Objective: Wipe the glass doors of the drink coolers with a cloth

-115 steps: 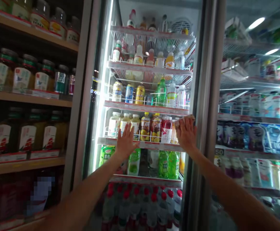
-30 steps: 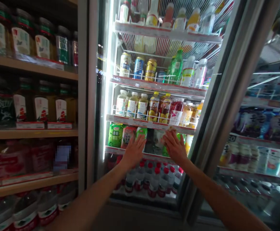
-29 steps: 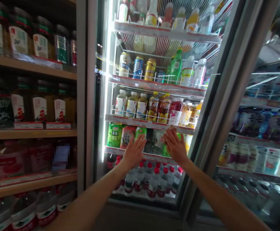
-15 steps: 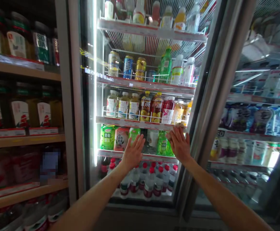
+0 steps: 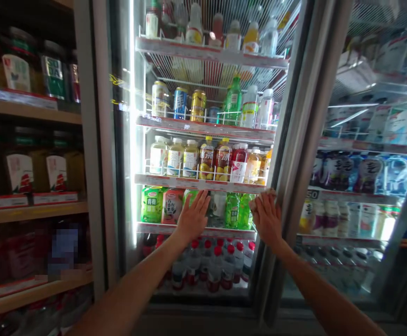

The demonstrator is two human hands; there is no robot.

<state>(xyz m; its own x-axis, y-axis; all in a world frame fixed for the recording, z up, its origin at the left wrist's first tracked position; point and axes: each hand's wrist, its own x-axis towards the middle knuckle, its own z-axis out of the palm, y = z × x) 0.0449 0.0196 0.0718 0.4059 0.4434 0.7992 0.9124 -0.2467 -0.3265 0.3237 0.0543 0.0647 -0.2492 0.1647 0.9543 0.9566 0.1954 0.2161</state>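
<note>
My left hand is raised before the glass door of a lit drinks fridge, fingers stretched and palm toward the glass. It seems to rest on the pane, over the shelf with green and pink drink cartons. My right hand lies near the door's right edge, beside the green bottles. A pale crumpled cloth shows around its fingers, pressed flat toward the glass. The palm hides most of the cloth.
A metal door frame runs up the right, with another fridge of bottles beyond. Wooden shelves with large bottles stand at left. Inside the fridge are cans, tea bottles and red-capped bottles.
My right hand has moved right with the cloth, closer to the door's edge frame. My left hand has shifted slightly right across the door. The view has turned a little.
</note>
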